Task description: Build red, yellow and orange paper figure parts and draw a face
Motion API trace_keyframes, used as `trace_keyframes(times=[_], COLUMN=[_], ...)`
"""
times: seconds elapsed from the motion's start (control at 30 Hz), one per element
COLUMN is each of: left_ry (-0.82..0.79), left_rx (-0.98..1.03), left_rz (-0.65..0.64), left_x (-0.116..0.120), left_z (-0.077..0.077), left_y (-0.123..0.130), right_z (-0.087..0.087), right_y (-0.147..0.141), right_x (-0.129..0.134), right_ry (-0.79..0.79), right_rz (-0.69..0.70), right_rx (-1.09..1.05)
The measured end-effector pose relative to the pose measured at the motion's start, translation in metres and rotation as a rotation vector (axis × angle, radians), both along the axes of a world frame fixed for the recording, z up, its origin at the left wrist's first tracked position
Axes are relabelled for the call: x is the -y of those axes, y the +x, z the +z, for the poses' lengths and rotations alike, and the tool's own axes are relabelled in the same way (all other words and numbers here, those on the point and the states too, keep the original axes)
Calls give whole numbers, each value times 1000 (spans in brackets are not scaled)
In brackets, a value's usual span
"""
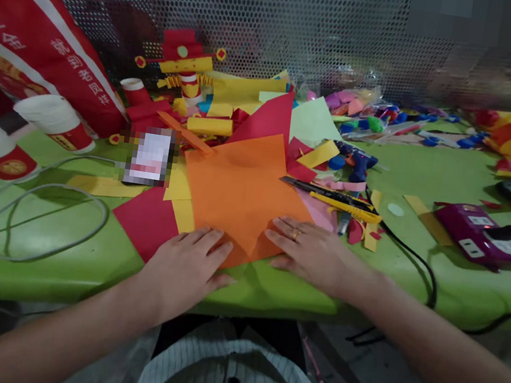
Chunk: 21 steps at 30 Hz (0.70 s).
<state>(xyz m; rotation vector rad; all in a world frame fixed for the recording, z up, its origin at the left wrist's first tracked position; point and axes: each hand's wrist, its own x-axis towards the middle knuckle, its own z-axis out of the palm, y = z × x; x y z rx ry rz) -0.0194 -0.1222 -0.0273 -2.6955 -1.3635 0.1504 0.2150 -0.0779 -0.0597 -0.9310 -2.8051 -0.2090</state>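
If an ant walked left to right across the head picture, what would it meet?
Two big paper cups, white-screened phone, orange paper with the left hand and right hand on it, purple power socket.

From head height, the single camera looks forward and down across the nearby tabletop toward perforated metal uppermost.

I have a plain orange sheet before me, a crimson one at its left. My bench is lime green; my pale shirt carries thin dark stripes. Left, I see red-and-white cups and a red bag banded white; right, a purple socket block.
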Motion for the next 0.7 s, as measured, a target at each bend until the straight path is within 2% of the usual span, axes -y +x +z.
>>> trace_keyframes(times=[0.13,0.23,0.33,0.4,0.47,0.57,0.7], left_ry=[56,101,135,127,93,-5,-187], left_rx=[68,83,68,77,115,195,285], left_rz=[5,-14,-58,-88,-80,38,223], left_x=[0,0,0,0,-2,-8,-17], left_z=[-7,-9,-8,-7,-6,-4,-1], left_y=[-10,-13,-12,-12,-12,-13,-14], right_z=[1,-1,-3,-4,-4,-3,-1], right_y=[26,34,30,25,20,16,16], right_x=[-9,-9,-6,-5,-6,-10,-20], right_ry=[-17,48,123,122,86,9,-146], right_rz=[225,256,245,199,93,-77,-141], right_rx=[-39,-53,-77,-94,-111,-149,-210])
